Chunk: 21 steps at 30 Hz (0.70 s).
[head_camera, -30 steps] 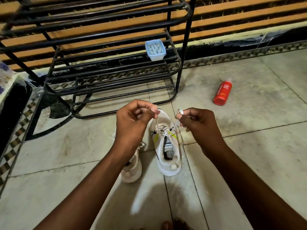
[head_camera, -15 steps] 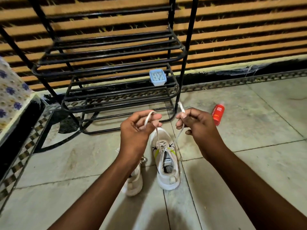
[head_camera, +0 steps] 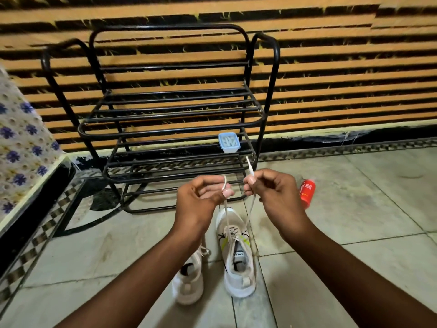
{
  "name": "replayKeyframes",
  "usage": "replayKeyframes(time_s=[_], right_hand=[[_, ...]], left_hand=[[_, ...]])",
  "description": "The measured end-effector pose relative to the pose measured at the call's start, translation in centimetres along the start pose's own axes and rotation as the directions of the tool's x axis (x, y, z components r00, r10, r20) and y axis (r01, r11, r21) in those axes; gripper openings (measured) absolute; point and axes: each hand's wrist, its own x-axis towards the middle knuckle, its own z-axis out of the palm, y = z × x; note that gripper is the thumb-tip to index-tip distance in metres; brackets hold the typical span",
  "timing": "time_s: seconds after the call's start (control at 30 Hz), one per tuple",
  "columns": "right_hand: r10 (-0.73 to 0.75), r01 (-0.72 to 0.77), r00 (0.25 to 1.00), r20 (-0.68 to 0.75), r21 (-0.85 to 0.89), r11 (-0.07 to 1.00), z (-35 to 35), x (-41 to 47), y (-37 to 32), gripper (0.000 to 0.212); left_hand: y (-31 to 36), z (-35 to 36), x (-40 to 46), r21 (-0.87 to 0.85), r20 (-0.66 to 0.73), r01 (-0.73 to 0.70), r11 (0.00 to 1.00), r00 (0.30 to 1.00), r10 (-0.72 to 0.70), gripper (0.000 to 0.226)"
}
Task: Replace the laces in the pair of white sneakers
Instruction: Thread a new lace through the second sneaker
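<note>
Lace [head_camera: 226, 210] ends rise from the right sneaker [head_camera: 237, 252], lying toe-far below my hands, left hand [head_camera: 199, 204] and right hand [head_camera: 275, 197] each pinching one.

Below and between the left hand [head_camera: 198, 204] and right hand [head_camera: 276, 200], two white fabric sneakers [head_camera: 237, 254] stand side by side on the tiled floor [head_camera: 354, 233]. Beyond the hands stands a black metal tube rack [head_camera: 170, 114], carrying a small blue plastic tub [head_camera: 229, 142]. A red cylindrical bottle [head_camera: 307, 193] lies just right of the right hand.
</note>
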Motion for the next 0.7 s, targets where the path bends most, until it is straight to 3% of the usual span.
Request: replayKeyframes(time_s=[0.2,0.7], right_hand=[[0.152,-0.153,0.988,0.014,0.121,0.981,0.2,0.1,-0.9,0.012],[0.071,-0.009,0.968,-0.243,0.246,0.969,0.5,0.7,-1.3,0.01]], left_hand=[[2.0,0.4,0.6,-0.047,0.011,-0.067,0.997,0.998,0.067,0.017],[3.4,1.6,1.6,0.126,0.078,-0.127,0.984,0.99,0.118,0.01]])
